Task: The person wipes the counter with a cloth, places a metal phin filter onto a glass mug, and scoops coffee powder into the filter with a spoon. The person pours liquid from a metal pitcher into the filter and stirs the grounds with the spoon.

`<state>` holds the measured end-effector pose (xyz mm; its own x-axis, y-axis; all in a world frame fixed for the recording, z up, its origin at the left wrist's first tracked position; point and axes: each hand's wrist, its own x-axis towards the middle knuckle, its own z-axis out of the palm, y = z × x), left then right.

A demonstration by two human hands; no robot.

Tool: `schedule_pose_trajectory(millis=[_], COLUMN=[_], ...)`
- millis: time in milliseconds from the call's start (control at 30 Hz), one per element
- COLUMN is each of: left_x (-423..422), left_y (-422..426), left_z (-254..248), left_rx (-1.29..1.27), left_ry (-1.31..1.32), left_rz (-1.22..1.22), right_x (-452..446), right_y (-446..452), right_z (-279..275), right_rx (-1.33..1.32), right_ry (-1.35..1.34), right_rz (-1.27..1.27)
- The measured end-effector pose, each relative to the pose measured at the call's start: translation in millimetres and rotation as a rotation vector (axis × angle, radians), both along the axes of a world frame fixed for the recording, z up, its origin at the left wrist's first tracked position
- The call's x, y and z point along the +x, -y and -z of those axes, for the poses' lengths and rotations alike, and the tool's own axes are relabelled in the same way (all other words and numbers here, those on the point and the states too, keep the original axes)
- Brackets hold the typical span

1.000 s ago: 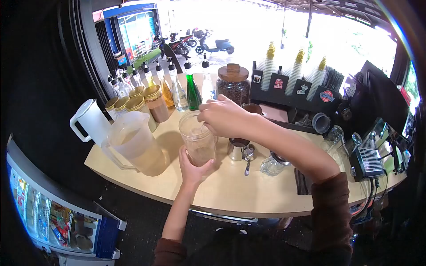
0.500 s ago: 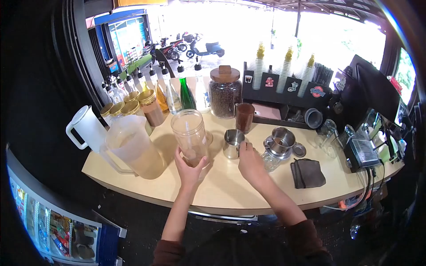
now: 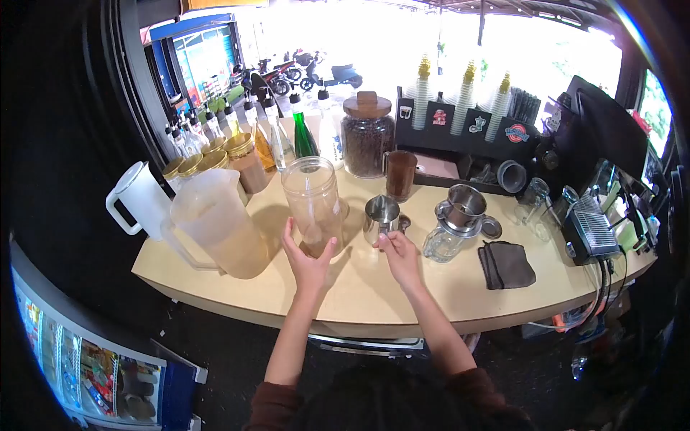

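My left hand is wrapped around the lower part of a clear jar, thumb on its right side and fingers on its left. The jar stands upright and open-topped on the counter. My right hand pinches the handle of a small steel milk pitcher, just right of the jar. Further right, a metal drip coffee filter sits on a glass mug. Behind the pitcher stands a glass mug of brown powder.
Two plastic pitchers, one with cloudy liquid and one white, stand at left. Bottles and gold-lidded jars line the back, near a coffee bean jar. A folded dark cloth lies right, before a metal machine.
My right hand has shifted so that the milk pitcher's handle now points toward me. My left hand stays on the jar. The view has moved slightly.
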<state>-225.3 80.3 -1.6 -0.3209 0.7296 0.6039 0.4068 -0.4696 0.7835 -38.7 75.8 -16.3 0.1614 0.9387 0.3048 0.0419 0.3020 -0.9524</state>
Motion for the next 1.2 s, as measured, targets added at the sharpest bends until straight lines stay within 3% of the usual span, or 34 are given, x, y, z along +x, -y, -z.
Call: schedule_pose_trajectory(millis=[167,500,567,800,867,900,967,1033,1200], left_x=[0.8,1.9,2.6,24.5,49.2,61.3,86.7,113.0,164.9], left_y=[1.9,3.6,0.3,9.3,21.3,23.4,25.4,19.2,-0.3], left_z=[-3.7,-7.1,-4.3,-18.0,-36.1,-41.1,-48.9,-57.6,-57.6], left_rx=[-0.04,0.036,0.179,0.307,0.463,0.464,0.384,0.328,-0.026], left_ry=[0.041,0.112,0.249,0.296,0.045,0.046,-0.029,-0.013,0.023], left_rz=[-0.009,-0.014,-0.002,-0.099,0.013,0.02,0.245,0.318,0.701], right_x=[-4.9,11.6,23.9,81.2,101.6,112.0,130.5,148.7,198.0], right_y=[3.4,54.2,65.8,102.0,110.1,113.8,122.3,128.4,127.6], right_z=[4.7,-25.8,-32.1,-56.7,-63.7,-67.7,-83.2,-100.1,-116.8], right_rx=[0.043,-0.016,0.074,-0.021,-0.022,-0.025,-0.014,-0.031,0.004], right_ry=[-0.252,-0.442,-0.452,-0.592,-0.58,-0.562,-0.533,-0.538,-0.554], right_rz=[-0.016,-0.076,-0.135,-0.258,-0.241,-0.226,-0.186,-0.165,-0.15])
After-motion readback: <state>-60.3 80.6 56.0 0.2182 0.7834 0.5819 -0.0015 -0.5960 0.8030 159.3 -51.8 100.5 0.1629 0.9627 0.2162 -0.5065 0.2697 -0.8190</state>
